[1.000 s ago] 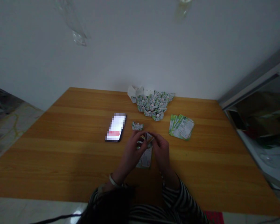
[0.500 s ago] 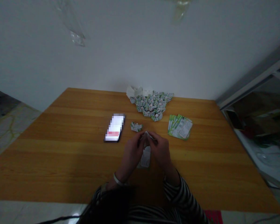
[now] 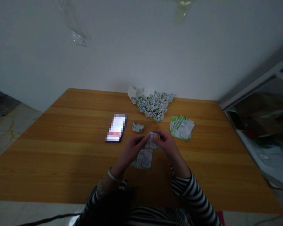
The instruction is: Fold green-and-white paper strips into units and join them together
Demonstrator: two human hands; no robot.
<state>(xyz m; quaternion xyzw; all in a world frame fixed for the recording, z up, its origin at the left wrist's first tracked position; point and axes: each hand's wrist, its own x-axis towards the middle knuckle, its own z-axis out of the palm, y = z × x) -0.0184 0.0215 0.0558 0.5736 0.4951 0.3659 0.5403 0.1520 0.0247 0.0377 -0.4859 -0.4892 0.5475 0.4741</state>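
Note:
Between my two hands is a small folded piece of printed paper (image 3: 152,142), white with green and red print. My left hand (image 3: 133,149) pinches its left edge, and the fingers of my right hand (image 3: 168,143) close on its right side. Beneath the hands, a flat printed leaflet (image 3: 143,159) lies on the table, partly covered by the left hand and the folded paper. A small folded paper boat shape (image 3: 138,127) rests just beyond my left fingertips.
A lit phone (image 3: 116,128) lies to the left on the wooden table (image 3: 61,150). Fanned green-and-white leaflets (image 3: 182,128) lie to the right. Against the wall stands a large cluster of many interlocked folded papers (image 3: 153,105). A glass-fronted cabinet (image 3: 261,125) is at far right.
My hands have spread slightly apart, and the folded paper now shows its flat printed face. More of the leaflet below is uncovered.

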